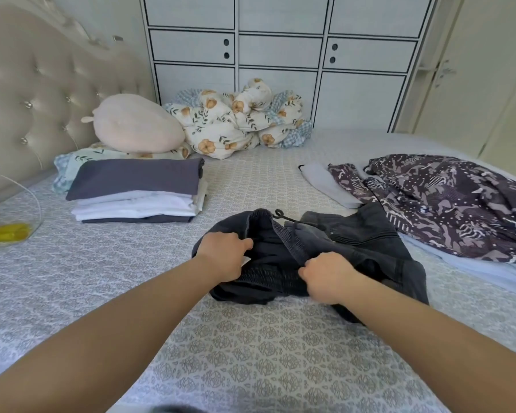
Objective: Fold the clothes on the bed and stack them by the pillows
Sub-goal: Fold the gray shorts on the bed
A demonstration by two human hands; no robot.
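Head view. A pair of dark shorts (325, 251) lies crumpled on the bed (251, 353), directly in front of the person and between the folded stack (137, 192) on the left and the unfolded patterned garment (447, 204) on the right. The left hand (224, 254) pinches the gathered waistband at its left end, fingers curled into the cloth; the right hand (325, 277) grips the same waistband further right, fingers likewise curled round a fold. A drawstring (283, 216) trails loose from the waistband toward the far side.

The shorts appear light, soft and limp, with no stiffness of their own; the fabric probably sags wherever it is unsupported. The elastic waistband is judged the firmest hold, best taken at its two ends so the legs hang or lie even. The drawstring may snag and is best tucked in.

The stack sits just beside the floral pillow (81, 162) near the headboard (27, 93), and a round cushion (137, 123) rests on that pillow. A pale garment (325, 183) lies beside the patterned one.
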